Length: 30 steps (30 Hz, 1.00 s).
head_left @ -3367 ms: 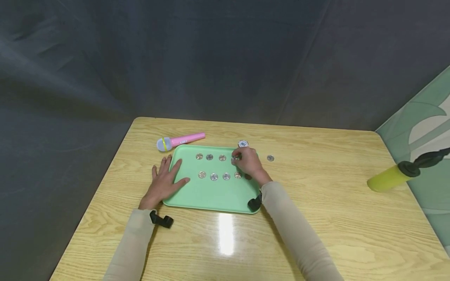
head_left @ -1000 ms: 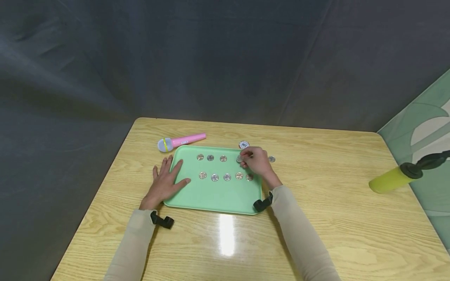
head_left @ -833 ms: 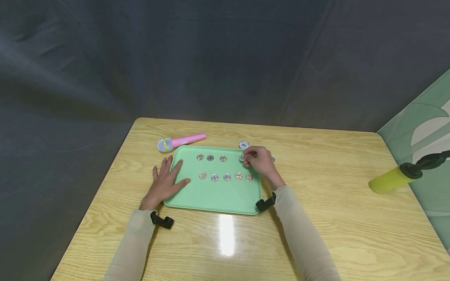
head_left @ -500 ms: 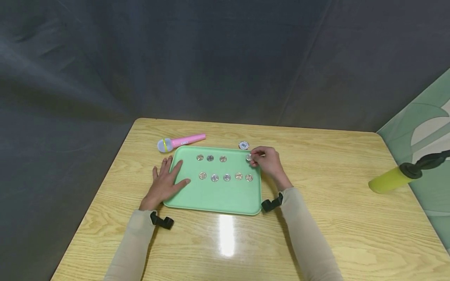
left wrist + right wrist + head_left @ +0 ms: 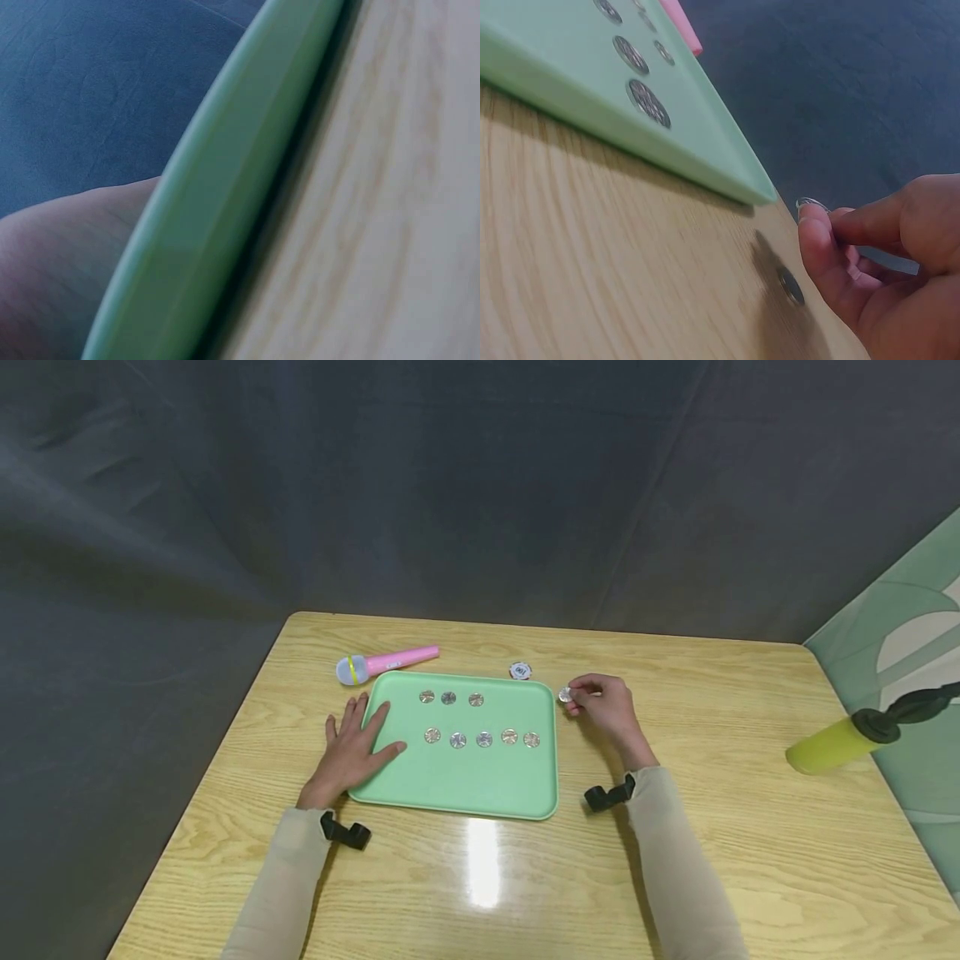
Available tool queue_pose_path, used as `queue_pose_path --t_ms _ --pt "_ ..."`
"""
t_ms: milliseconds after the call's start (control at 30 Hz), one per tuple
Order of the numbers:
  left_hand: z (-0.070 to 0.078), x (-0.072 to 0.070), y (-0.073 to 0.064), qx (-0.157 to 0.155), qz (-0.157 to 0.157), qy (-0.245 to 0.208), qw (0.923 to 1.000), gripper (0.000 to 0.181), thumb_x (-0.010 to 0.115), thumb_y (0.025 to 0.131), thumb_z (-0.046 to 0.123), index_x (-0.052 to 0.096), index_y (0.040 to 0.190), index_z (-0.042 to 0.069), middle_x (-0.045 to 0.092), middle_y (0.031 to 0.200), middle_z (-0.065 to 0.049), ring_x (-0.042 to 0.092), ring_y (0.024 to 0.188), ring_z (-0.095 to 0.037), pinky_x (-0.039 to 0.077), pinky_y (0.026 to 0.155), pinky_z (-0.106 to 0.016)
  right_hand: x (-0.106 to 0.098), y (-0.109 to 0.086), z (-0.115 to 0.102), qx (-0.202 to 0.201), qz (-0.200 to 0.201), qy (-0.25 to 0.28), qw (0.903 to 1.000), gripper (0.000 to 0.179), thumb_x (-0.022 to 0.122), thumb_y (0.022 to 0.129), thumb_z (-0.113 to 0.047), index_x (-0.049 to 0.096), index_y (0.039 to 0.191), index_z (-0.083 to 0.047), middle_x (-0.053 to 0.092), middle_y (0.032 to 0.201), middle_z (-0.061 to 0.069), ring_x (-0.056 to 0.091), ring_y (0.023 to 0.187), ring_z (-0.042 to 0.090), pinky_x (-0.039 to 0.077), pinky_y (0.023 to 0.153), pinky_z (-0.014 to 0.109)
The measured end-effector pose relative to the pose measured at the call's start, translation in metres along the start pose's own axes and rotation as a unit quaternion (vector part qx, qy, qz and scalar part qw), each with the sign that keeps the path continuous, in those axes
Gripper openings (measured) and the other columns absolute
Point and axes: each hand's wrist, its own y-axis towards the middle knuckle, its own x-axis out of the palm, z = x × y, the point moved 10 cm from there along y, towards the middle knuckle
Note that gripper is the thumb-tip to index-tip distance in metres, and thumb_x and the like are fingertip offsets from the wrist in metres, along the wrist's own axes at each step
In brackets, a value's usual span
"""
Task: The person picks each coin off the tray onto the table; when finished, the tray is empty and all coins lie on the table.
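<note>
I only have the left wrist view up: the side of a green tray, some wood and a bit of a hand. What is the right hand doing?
Observer: In the head view, the right hand pinches a silver coin just past the right edge of the tray.

Reviewer: My view shows nothing lying inside the tray. Is anything there?

Observer: Yes, two rows: three coins in the far row and five coins in the near row.

Reviewer: And anything on the wood near that right hand?

Observer: The right wrist view shows another coin lying on the table beside the hand.
</note>
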Motion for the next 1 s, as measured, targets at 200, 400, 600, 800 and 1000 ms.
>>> queue_pose_path --t_ms 200,400,600,800,1000 --pt "-0.001 0.001 -0.001 -0.002 0.000 0.003 1.0000 0.082 0.055 0.097 0.054 0.024 0.160 0.013 0.002 0.169 -0.024 -0.004 0.157 -0.045 -0.008 0.119 -0.072 -0.012 -0.001 0.009 0.004 -0.001 0.010 0.9999 0.023 0.057 0.099 -0.003 0.064 0.115 0.012 0.066 0.102 0.024 0.069 0.069 0.002 0.061 0.070 0.020" --pt "0.000 0.001 0.000 -0.003 -0.003 0.004 1.0000 0.082 0.055 0.097 0.054 0.024 0.160 0.013 0.002 0.169 -0.024 -0.004 0.157 -0.044 -0.007 0.119 -0.072 -0.026 -0.005 0.019 0.012 -0.002 0.022 0.9997 0.026 0.057 0.100 -0.002 0.062 0.119 0.014 0.064 0.106 0.027 0.070 0.070 0.002 0.061 0.072 0.021" --pt "0.001 0.000 0.001 -0.003 -0.003 0.003 1.0000 0.082 0.055 0.097 0.054 0.023 0.161 0.013 0.001 0.169 -0.023 -0.005 0.157 -0.045 -0.008 0.119 -0.072 -0.040 -0.008 0.026 0.017 0.003 0.025 0.9995 0.027 0.053 0.100 0.001 0.059 0.120 0.017 0.064 0.102 0.023 0.069 0.070 0.001 0.061 0.071 0.021" --pt "0.001 0.000 0.000 -0.006 -0.004 0.002 1.0000 0.082 0.055 0.097 0.054 0.023 0.161 0.014 0.000 0.169 -0.023 -0.005 0.157 -0.045 -0.009 0.119 -0.071 -0.046 -0.006 0.032 0.031 0.003 0.018 0.9994 0.026 0.052 0.100 0.002 0.059 0.119 0.018 0.065 0.099 0.019 0.069 0.069 0.000 0.061 0.071 0.020" --pt "0.000 0.000 0.000 -0.008 -0.003 -0.001 1.0000 0.082 0.055 0.097 0.054 0.023 0.161 0.014 0.001 0.169 -0.022 -0.005 0.157 -0.044 -0.008 0.120 -0.070 -0.046 -0.005 0.033 0.037 0.002 -0.008 0.9993 0.026 0.053 0.100 0.000 0.061 0.119 0.017 0.066 0.104 0.026 0.068 0.069 0.000 0.061 0.070 0.019"
